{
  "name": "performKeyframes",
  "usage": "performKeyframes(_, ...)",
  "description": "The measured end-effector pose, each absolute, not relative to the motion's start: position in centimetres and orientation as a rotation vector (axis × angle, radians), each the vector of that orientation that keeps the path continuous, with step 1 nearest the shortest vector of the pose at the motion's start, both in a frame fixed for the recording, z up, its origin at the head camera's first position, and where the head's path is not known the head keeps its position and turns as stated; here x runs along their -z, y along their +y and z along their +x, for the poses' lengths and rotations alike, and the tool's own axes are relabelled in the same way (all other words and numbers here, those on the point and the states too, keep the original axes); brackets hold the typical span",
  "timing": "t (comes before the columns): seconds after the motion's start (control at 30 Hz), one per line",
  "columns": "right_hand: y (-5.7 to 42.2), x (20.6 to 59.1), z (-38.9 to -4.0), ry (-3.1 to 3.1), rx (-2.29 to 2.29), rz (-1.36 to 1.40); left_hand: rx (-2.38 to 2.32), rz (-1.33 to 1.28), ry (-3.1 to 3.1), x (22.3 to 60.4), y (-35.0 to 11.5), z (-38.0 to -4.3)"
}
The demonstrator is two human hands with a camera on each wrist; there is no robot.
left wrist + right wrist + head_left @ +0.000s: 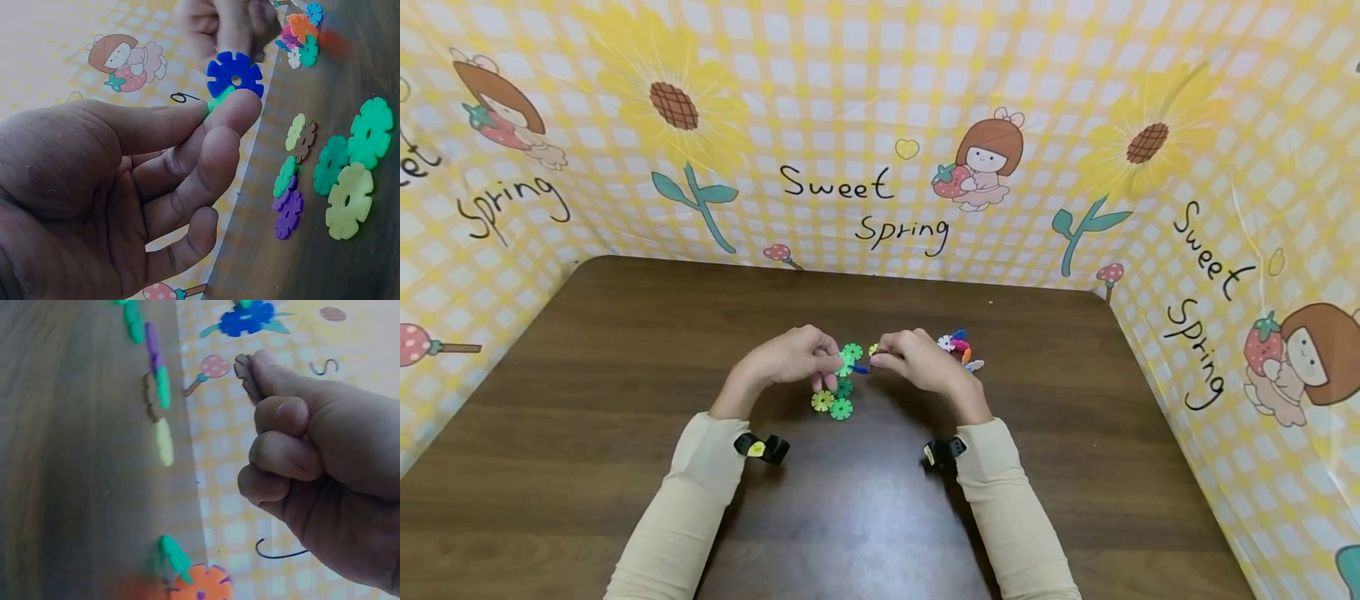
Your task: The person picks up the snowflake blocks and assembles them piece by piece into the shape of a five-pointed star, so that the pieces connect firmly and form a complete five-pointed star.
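A brown piece [245, 378], pinched by the right hand [325, 450], other fingers curled, is shown clearly only in the right wrist view. By the left hand [125, 169], spare fingers loosely bent, a green piece [219, 99] bearing a blue piece [228, 66] is pinched. Both hands are turned inward above the table [625, 358].

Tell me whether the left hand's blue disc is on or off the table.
Off the table: the blue disc sits against the green piece the left hand pinches aloft.

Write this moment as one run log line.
left hand: pinches green disc touching blue disc | right hand: pinches brown disc | other discs: on table
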State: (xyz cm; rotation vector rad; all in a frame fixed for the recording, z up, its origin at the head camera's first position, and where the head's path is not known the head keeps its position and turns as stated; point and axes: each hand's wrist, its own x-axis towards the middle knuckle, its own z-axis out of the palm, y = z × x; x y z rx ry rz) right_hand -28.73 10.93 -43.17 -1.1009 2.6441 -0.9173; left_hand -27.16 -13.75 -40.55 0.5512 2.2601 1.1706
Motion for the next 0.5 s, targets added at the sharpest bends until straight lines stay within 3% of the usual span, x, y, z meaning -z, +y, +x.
performKeyframes(0.5, 10.4, 41.4, -27.9, 2.589, 1.0, -1.204, -1.287, 0.644, 2.159, 40.4, -13.8, -27.2)
